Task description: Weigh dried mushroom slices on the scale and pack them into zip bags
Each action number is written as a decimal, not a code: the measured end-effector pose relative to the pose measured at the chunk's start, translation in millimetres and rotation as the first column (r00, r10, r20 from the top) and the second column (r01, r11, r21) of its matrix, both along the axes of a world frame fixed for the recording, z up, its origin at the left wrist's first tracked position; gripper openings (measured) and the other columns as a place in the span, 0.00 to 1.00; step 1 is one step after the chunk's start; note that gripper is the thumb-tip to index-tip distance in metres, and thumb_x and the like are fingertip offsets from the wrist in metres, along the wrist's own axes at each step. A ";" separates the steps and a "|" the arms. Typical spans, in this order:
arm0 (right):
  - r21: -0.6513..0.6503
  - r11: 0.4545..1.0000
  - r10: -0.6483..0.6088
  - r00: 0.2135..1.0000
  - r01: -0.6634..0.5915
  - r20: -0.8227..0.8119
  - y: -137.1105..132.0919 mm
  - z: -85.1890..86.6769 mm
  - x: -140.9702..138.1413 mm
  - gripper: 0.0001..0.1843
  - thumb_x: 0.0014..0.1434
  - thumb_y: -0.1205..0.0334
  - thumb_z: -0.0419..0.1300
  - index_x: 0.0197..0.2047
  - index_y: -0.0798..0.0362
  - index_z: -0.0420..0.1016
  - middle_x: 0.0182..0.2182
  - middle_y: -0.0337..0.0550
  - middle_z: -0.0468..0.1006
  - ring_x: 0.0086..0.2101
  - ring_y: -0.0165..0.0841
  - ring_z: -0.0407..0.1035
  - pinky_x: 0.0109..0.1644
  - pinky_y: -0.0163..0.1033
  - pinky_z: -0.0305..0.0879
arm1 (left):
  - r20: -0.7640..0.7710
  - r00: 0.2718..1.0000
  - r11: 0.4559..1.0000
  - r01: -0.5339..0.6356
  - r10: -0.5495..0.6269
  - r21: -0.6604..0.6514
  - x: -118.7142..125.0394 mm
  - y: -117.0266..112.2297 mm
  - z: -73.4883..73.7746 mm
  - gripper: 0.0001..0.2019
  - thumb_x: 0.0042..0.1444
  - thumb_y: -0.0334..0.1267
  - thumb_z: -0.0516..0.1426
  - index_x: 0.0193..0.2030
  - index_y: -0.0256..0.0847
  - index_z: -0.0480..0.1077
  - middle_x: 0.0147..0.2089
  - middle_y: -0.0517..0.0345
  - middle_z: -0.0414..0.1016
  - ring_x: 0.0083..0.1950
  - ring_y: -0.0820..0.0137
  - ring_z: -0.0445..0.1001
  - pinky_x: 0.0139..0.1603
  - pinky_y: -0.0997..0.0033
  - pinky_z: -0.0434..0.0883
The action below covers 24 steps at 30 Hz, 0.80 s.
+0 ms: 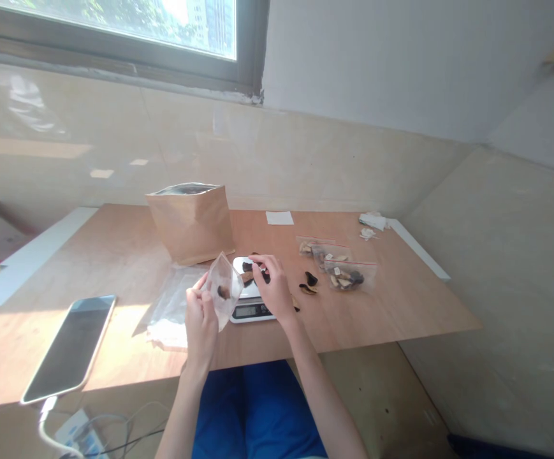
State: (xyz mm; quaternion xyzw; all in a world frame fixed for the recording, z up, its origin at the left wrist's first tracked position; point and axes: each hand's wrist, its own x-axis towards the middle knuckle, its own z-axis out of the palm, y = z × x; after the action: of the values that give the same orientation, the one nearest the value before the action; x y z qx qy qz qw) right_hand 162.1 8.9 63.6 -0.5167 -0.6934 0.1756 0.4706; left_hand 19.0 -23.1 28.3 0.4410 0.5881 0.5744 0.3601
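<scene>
My left hand (201, 315) is closed on a small clear plastic bag (226, 280), held tilted with its mouth toward the scale; a brown dried piece shows inside it. My right hand (273, 287) reaches over the white digital kitchen scale (252, 305), its fingers pinched around dark dried slices that look like dried mushroom. More slices lie on the scale's plate, partly hidden by the fingers. The scale's display is too small to read. Right of the scale, a few loose dried slices (308, 289) rest on the wooden table (377, 312).
Several filled zip bags (345, 278) lie at the right. An open brown paper pouch (193, 223) stands behind the scale, with flat clear bags (171, 306) before it. A phone (71, 347) with a charging cable lies left; a white card (279, 218) sits behind.
</scene>
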 end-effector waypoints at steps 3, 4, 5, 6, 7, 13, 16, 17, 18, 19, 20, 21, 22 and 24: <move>-0.049 0.998 -0.022 0.978 0.032 0.206 -1.1 -24.4 12.0 0.13 0.60 0.69 0.50 0.45 0.53 0.71 0.43 0.49 0.72 0.46 0.38 0.64 0.52 0.47 0.62 | 0.113 0.994 1.000 0.005 -0.003 -0.022 -1.4 1.1 0.1 0.14 0.59 0.50 0.47 0.41 0.42 0.60 0.63 0.47 0.59 0.62 0.63 0.62 0.53 0.62 0.68; -0.064 0.998 -0.007 0.962 0.026 0.273 -2.8 -32.4 15.3 0.13 0.59 0.69 0.51 0.46 0.54 0.71 0.45 0.51 0.71 0.48 0.40 0.63 0.53 0.50 0.62 | 0.153 0.988 1.000 0.008 -0.003 -0.028 -1.3 0.9 0.9 0.15 0.58 0.51 0.47 0.43 0.42 0.60 0.63 0.46 0.59 0.61 0.62 0.62 0.52 0.63 0.69; -0.074 0.997 0.003 0.946 0.022 0.324 -4.9 -39.4 18.0 0.14 0.58 0.70 0.51 0.47 0.55 0.70 0.47 0.52 0.70 0.49 0.41 0.62 0.54 0.51 0.62 | 0.193 0.981 0.999 0.013 -0.007 -0.030 -0.8 0.2 2.2 0.16 0.58 0.51 0.47 0.45 0.42 0.60 0.63 0.46 0.59 0.61 0.62 0.63 0.52 0.62 0.70; -0.081 0.996 0.009 0.933 0.021 0.359 -7.1 -45.1 19.9 0.15 0.58 0.71 0.51 0.48 0.55 0.70 0.48 0.53 0.69 0.49 0.42 0.62 0.54 0.52 0.62 | 0.230 0.973 0.999 0.019 -0.012 -0.029 0.2 -0.9 3.8 0.16 0.58 0.51 0.48 0.46 0.42 0.60 0.63 0.46 0.59 0.61 0.61 0.63 0.51 0.62 0.71; -0.087 0.996 0.012 0.924 0.023 0.381 -9.1 -49.2 21.3 0.16 0.58 0.72 0.51 0.48 0.56 0.70 0.48 0.53 0.69 0.49 0.42 0.62 0.54 0.52 0.62 | 0.260 0.966 0.999 0.022 -0.015 -0.026 1.5 -2.3 5.6 0.16 0.58 0.51 0.48 0.46 0.42 0.60 0.63 0.46 0.59 0.61 0.60 0.64 0.50 0.62 0.72; -0.127 0.992 0.009 0.971 0.022 0.240 -12.8 -45.1 21.9 0.13 0.57 0.72 0.51 0.43 0.55 0.72 0.41 0.49 0.74 0.43 0.38 0.68 0.48 0.46 0.66 | 0.246 0.969 1.000 0.003 0.003 -0.025 8.1 -9.7 10.7 0.13 0.57 0.50 0.50 0.37 0.42 0.60 0.64 0.49 0.58 0.61 0.60 0.63 0.53 0.61 0.69; -0.143 0.988 -0.052 0.999 0.051 0.001 -12.4 -26.9 15.4 0.11 0.58 0.68 0.52 0.42 0.53 0.72 0.38 0.44 0.76 0.35 0.33 0.71 0.42 0.38 0.68 | 0.189 0.982 1.000 0.017 -0.017 0.004 9.3 -9.4 6.0 0.13 0.58 0.50 0.49 0.34 0.43 0.57 0.65 0.49 0.56 0.63 0.62 0.61 0.55 0.63 0.68; -0.146 0.987 -0.079 0.994 0.068 -0.076 -12.7 -19.0 12.0 0.10 0.58 0.66 0.53 0.41 0.53 0.72 0.37 0.43 0.77 0.32 0.31 0.70 0.39 0.37 0.68 | 0.161 0.986 0.999 0.028 -0.031 0.023 9.7 -9.0 4.0 0.13 0.58 0.50 0.48 0.34 0.43 0.57 0.65 0.48 0.56 0.63 0.63 0.59 0.56 0.63 0.66; -0.146 0.986 -0.104 0.984 0.083 -0.145 -13.4 -10.7 8.0 0.10 0.58 0.65 0.52 0.41 0.53 0.73 0.36 0.43 0.77 0.31 0.30 0.70 0.38 0.35 0.67 | 0.129 0.991 0.998 0.040 -0.045 0.040 10.0 -8.8 2.0 0.13 0.59 0.50 0.48 0.34 0.43 0.57 0.65 0.48 0.56 0.64 0.63 0.58 0.57 0.63 0.65; -0.146 0.985 -0.121 0.972 0.092 -0.199 -14.4 -2.5 3.8 0.10 0.59 0.63 0.52 0.41 0.53 0.73 0.35 0.42 0.78 0.29 0.29 0.70 0.36 0.34 0.67 | 0.097 0.994 0.997 0.050 -0.055 0.055 10.4 -8.8 0.3 0.13 0.59 0.50 0.47 0.35 0.43 0.57 0.64 0.47 0.57 0.65 0.64 0.56 0.59 0.63 0.63; -0.147 0.985 -0.124 0.965 0.091 -0.233 -15.7 5.1 -0.4 0.10 0.59 0.62 0.52 0.40 0.53 0.73 0.34 0.41 0.78 0.29 0.29 0.69 0.35 0.34 0.67 | 0.066 0.996 0.996 0.058 -0.062 0.067 10.7 -9.0 -1.0 0.13 0.59 0.50 0.47 0.35 0.42 0.57 0.64 0.47 0.57 0.65 0.64 0.55 0.60 0.63 0.61; -0.147 0.986 -0.108 0.965 0.074 -0.240 -17.0 11.6 -4.3 0.10 0.59 0.61 0.52 0.40 0.53 0.73 0.34 0.41 0.78 0.29 0.29 0.69 0.35 0.33 0.66 | 0.037 0.997 0.995 0.064 -0.066 0.074 11.1 -9.4 -1.7 0.13 0.60 0.50 0.46 0.35 0.42 0.57 0.64 0.47 0.57 0.66 0.64 0.55 0.61 0.62 0.59; -0.147 0.988 -0.070 0.972 0.038 -0.222 -18.2 16.5 -7.5 0.10 0.59 0.61 0.53 0.40 0.52 0.73 0.34 0.40 0.77 0.29 0.29 0.69 0.35 0.33 0.66 | 0.012 0.998 0.994 0.068 -0.069 0.080 11.3 -10.1 -1.9 0.12 0.60 0.49 0.46 0.35 0.42 0.58 0.64 0.47 0.58 0.66 0.64 0.55 0.62 0.62 0.58; -0.143 0.989 0.027 0.989 -0.048 -0.143 -18.8 20.6 -10.6 0.09 0.59 0.60 0.54 0.39 0.50 0.74 0.35 0.39 0.77 0.30 0.29 0.68 0.36 0.34 0.66 | -0.006 0.997 0.993 0.073 -0.073 0.098 11.6 -11.6 -1.4 0.11 0.60 0.48 0.46 0.35 0.42 0.58 0.64 0.47 0.58 0.66 0.64 0.55 0.62 0.60 0.57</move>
State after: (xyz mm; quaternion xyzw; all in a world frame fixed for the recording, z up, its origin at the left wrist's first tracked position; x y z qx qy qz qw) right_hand 151.5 -9.8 84.2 -0.5230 -0.6532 0.2708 0.4759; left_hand 30.6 -34.7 26.9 0.4800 0.5431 0.5884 0.3583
